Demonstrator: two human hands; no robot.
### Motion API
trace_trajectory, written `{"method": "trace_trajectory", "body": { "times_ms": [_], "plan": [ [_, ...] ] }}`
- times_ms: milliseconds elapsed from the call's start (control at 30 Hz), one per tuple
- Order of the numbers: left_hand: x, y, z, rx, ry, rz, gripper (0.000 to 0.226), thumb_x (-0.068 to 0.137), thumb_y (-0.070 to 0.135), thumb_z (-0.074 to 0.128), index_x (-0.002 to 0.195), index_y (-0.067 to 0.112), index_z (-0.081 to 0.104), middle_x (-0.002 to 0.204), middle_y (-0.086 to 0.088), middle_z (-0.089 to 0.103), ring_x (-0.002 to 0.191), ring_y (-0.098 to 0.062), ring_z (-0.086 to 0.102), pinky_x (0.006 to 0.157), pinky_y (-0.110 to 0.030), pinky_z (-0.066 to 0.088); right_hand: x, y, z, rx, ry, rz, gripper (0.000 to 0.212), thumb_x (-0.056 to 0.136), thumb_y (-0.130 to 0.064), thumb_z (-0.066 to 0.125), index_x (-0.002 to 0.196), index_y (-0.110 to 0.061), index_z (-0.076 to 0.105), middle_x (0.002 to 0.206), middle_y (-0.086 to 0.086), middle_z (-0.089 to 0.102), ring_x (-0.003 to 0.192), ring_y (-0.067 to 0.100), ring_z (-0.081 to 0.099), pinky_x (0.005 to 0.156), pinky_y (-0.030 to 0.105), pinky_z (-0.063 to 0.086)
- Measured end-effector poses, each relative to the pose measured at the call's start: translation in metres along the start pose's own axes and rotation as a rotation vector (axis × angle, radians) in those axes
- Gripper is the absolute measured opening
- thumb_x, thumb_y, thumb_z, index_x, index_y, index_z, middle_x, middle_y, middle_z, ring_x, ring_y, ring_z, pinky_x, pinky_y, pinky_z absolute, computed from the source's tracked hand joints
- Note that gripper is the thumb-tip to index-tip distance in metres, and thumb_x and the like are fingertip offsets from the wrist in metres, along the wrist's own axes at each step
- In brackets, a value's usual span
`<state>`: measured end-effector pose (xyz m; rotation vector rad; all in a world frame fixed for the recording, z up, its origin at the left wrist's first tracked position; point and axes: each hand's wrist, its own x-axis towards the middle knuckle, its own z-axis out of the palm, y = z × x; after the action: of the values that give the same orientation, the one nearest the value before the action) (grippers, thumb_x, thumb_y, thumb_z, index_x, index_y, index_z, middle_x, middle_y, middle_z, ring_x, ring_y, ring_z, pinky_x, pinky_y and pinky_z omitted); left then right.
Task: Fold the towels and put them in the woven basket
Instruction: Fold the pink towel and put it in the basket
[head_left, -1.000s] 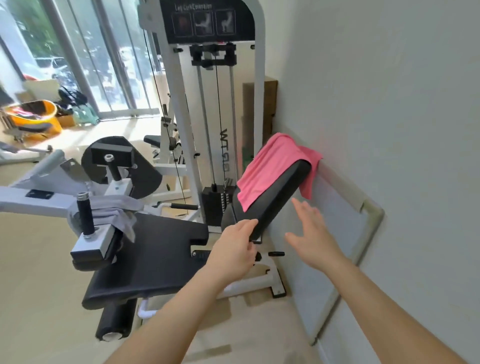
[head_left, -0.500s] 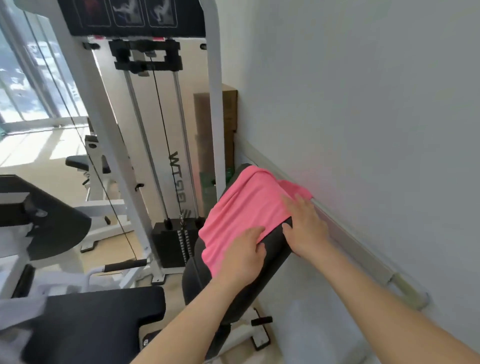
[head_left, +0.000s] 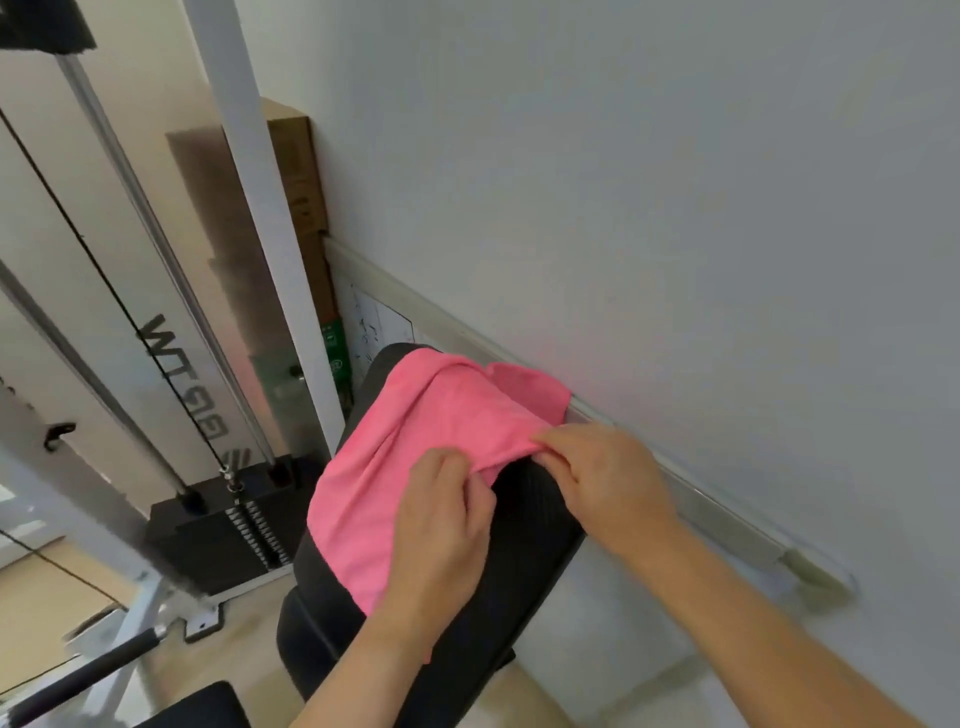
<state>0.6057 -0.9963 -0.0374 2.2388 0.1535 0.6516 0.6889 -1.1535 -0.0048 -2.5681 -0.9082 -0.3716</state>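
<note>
A pink towel (head_left: 415, 431) lay draped over the top of a black padded backrest (head_left: 524, 566), which tilted up toward the 12 o'clock side of the view. The cloth covered the pad's upper end and its 9 o'clock flank, with one corner spilling off toward 2 o'clock against the pale wall (head_left: 675, 208).

The left grip (head_left: 441, 525) sat at the towel's 5 o'clock edge, fingers curled and pinching the cloth where it bunched. The right grip (head_left: 608, 483), just beside it at 3 o'clock, pinched the same raised fold between thumb and fingertips, its wrist over the pad's bare edge. A small ridge of fabric stood between the two, lifted off the pad.

At 9 o'clock from the towel rose a white upright post (head_left: 260, 234) of a gym machine, with a black cable (head_left: 104, 270) running slantwise down to a dark weight stack (head_left: 218, 535) at 8 o'clock. A brown cardboard box (head_left: 296, 171) stood behind the post at 11 o'clock, in the corner by the wall. A framed white board (head_left: 384, 327) leaned along the wall behind the backrest, its frame running toward 4 o'clock.
</note>
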Motion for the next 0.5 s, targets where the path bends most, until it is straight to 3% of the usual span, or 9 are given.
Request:
{"method": "trace_trajectory", "body": {
  "times_ms": [100, 167, 233, 333, 433, 500],
  "plan": [
    [0.012, 0.029, -0.021, -0.268, -0.094, -0.096, 0.026, 0.099, 0.02, 0.04, 0.075, 0.01, 0.045, 0.06, 0.006, 0.042, 0.056, -0.007, 0.038, 0.055, -0.026, 0.033, -0.008, 0.004, 0.002, 0.049, 0.012, 0.0, 0.031, 0.089, -0.031, 0.047, 0.103, -0.017, 0.071, 0.099, -0.001, 0.07, 0.086, 0.027, 0.063, 0.074, 0.042, 0.053],
    [0.017, 0.045, -0.03, -0.359, -0.194, -0.134, 0.026, 0.1, 0.023, 0.041, 0.078, 0.012, 0.048, 0.06, 0.009, 0.041, 0.056, -0.005, 0.037, 0.055, -0.022, 0.035, -0.017, 0.004, -0.001, 0.161, 0.086, 0.076, 0.025, 0.088, -0.026, 0.052, 0.101, -0.016, 0.071, 0.098, -0.001, 0.07, 0.088, 0.022, 0.063, 0.079, 0.034, 0.052],
    [0.016, 0.058, -0.036, -0.261, -0.305, -0.096, 0.028, 0.096, 0.029, 0.046, 0.071, 0.016, 0.047, 0.057, 0.003, 0.041, 0.054, -0.009, 0.037, 0.054, -0.027, 0.039, -0.032, -0.001, -0.014, 0.423, 0.116, 0.281, 0.016, 0.09, -0.02, 0.055, 0.095, -0.018, 0.07, 0.094, -0.001, 0.068, 0.084, 0.017, 0.062, 0.074, 0.025, 0.053],
    [0.002, 0.077, -0.044, 0.103, -0.405, 0.104, 0.024, 0.084, 0.036, 0.056, 0.072, 0.016, 0.051, 0.061, -0.004, 0.052, 0.055, -0.016, 0.045, 0.058, -0.038, 0.044, -0.07, -0.007, -0.042, 0.902, 0.063, 0.567, 0.014, 0.094, -0.011, 0.053, 0.089, -0.015, 0.065, 0.089, 0.006, 0.068, 0.082, 0.023, 0.066, 0.064, 0.039, 0.06],
    [-0.017, 0.106, -0.05, 0.047, -0.52, 0.181, 0.016, 0.081, 0.044, 0.064, 0.079, 0.029, 0.058, 0.065, 0.012, 0.06, 0.061, -0.005, 0.054, 0.058, -0.026, 0.044, -0.115, -0.009, -0.081, 0.97, 0.196, 0.611, 0.014, 0.095, -0.007, 0.053, 0.087, -0.008, 0.064, 0.067, -0.002, 0.062, 0.063, 0.011, 0.058, 0.054, 0.03, 0.055],
    [-0.035, 0.125, -0.047, -0.039, -0.488, 0.23, 0.025, 0.083, 0.047, 0.063, 0.074, 0.024, 0.06, 0.059, 0.009, 0.054, 0.055, -0.005, 0.048, 0.054, -0.025, 0.039, -0.148, -0.008, -0.11, 0.949, 0.241, 0.6, 0.013, 0.091, -0.008, 0.059, 0.079, -0.009, 0.065, 0.063, -0.002, 0.057, 0.057, 0.008, 0.05, 0.05, 0.022, 0.042]
  ]
}}
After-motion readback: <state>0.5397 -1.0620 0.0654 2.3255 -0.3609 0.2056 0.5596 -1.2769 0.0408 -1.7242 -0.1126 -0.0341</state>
